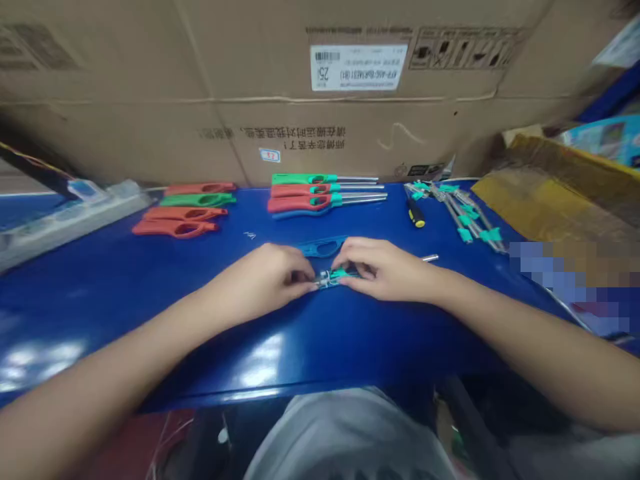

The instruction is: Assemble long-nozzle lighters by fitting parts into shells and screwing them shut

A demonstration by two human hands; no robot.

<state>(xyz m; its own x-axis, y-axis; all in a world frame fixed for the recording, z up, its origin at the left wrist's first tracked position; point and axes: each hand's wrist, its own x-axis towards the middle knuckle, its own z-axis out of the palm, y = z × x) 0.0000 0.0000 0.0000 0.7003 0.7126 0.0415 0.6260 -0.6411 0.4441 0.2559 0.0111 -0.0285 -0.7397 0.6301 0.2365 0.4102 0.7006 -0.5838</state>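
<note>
Over the middle of the blue table, a lighter core (pixel 329 279) with teal and clear parts spans the gap between my hands. My left hand (pixel 273 280) pinches its left end. My right hand (pixel 383 270) is closed around the teal part, and a metal tube tip (pixel 430 258) pokes out beyond the wrist. My fingers hide much of the core. Just behind them lies a blue lighter shell (pixel 320 249), partly covered by my right fingers. Farther back is a stack of lighters (pixel 305 193) in green, red and blue, some with metal tubes and teal triggers.
Several red and green shells (pixel 187 213) lie at the back left beside a white power strip (pixel 75 217). At the back right are a black-and-yellow screwdriver (pixel 415 213), loose teal-and-metal cores (pixel 467 213) and a yellow bag (pixel 555 193). A large cardboard box (pixel 150 120) walls the back.
</note>
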